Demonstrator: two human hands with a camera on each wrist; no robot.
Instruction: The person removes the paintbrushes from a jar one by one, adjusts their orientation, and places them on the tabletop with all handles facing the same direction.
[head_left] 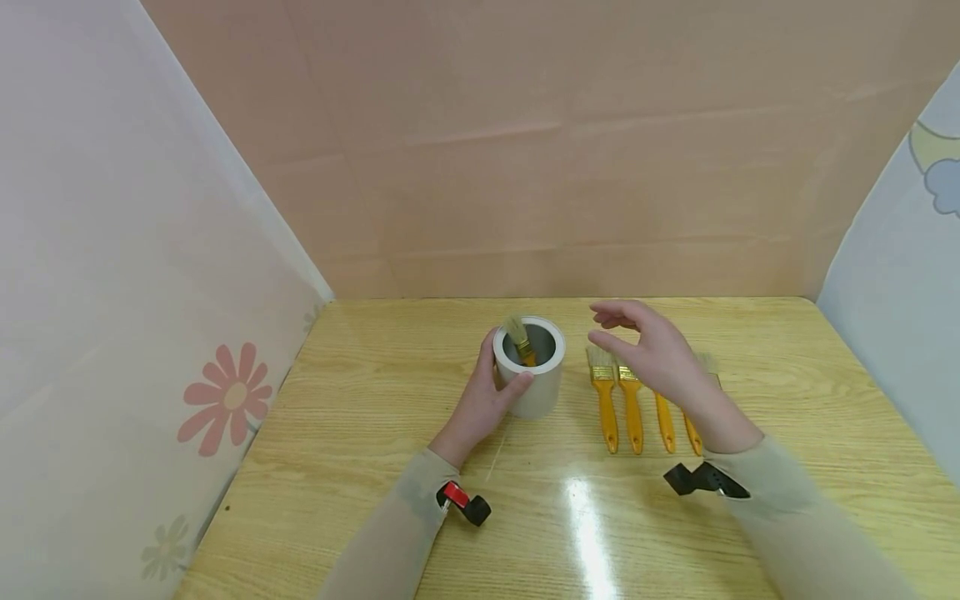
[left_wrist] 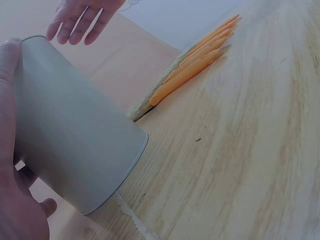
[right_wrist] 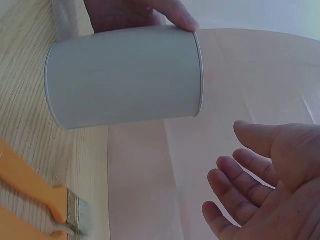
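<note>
A pale grey cylindrical can (head_left: 537, 395) with a white rim stands upright on the table. Inside it leans a paintbrush (head_left: 518, 332), bristles up, its handle mostly hidden by the wall. My left hand (head_left: 489, 398) grips the can's left side, thumb in front and fingers behind, as the left wrist view (left_wrist: 15, 150) also shows. To the can's right, my right hand (head_left: 660, 354) hovers with fingers spread and holds nothing. Below and beside it lie several paintbrushes (head_left: 606, 408) with orange handles in a row, bristles away from me; the hand partly covers those on the right.
The wooden table (head_left: 360, 383) runs back to a pinkish-brown covered wall (head_left: 480, 167). White sheets hang at both sides, the left one (head_left: 112, 208) printed with flowers. A strip of glare (head_left: 588, 533) lies on the tabletop between the forearms.
</note>
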